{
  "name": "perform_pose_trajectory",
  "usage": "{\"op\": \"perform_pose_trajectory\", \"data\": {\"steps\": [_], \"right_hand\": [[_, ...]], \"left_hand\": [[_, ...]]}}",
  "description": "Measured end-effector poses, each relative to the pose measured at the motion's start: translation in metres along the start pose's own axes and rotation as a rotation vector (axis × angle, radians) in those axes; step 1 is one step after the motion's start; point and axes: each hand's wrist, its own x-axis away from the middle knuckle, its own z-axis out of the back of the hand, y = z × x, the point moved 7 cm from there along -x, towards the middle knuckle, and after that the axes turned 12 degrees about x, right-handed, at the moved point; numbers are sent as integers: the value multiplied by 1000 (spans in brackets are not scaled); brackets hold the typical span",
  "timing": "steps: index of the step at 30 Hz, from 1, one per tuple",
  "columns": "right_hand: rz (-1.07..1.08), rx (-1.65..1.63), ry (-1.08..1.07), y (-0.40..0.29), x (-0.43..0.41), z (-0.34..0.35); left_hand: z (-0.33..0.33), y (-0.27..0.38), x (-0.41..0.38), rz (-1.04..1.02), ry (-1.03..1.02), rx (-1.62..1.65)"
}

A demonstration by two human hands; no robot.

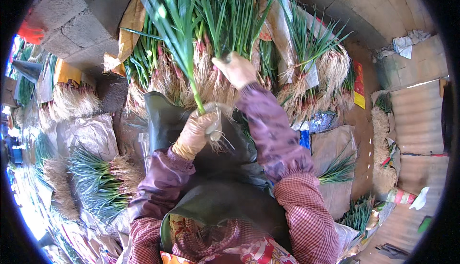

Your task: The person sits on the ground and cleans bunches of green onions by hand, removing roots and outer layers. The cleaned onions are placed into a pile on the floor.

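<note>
My left hand, in a pale yellowish glove, grips the lower stalk of a green onion plant. The plant's long leaves rise blurred toward the top of the view. A whitish curved band and some fine roots show beside the fingers. My right hand, gloved as well, is at the front of a large heap of green onions with reddish stalks and tangled pale roots. Its thumb side faces the leaves; whether the fingers hold a stalk is hidden.
A dark rubbery apron covers my lap. Bundled green onions lie at the left, and a smaller bunch rests on a brown sack at the right. Concrete block walls stand behind; more bundles sit far left.
</note>
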Motion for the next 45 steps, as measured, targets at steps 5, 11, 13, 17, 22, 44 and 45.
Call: {"op": "perform_pose_trajectory", "data": {"steps": [5, 11, 13, 17, 22, 44, 45], "right_hand": [[-10, -384, 15, 11, -9, -4], [346, -105, 353, -28, 90, 9], [377, -70, 351, -26, 98, 15], [107, -1006, -272, -16, 99, 1], [6, -1526, -467, -15, 95, -41], [459, 353, -831, 133, 172, -98], [543, 463, -598, 112, 158, -73]], "left_hand": [[31, 8, -6, -273, 336, -340], [64, -13, -22, -286, 289, -623], [67, -39, -21, 12, 313, -188], [43, -40, -16, 69, 204, 81], [43, -37, -16, 46, 187, 41], [21, -15, -7, 20, 3, 379], [23, -23, -12, 106, 17, 439]]}}
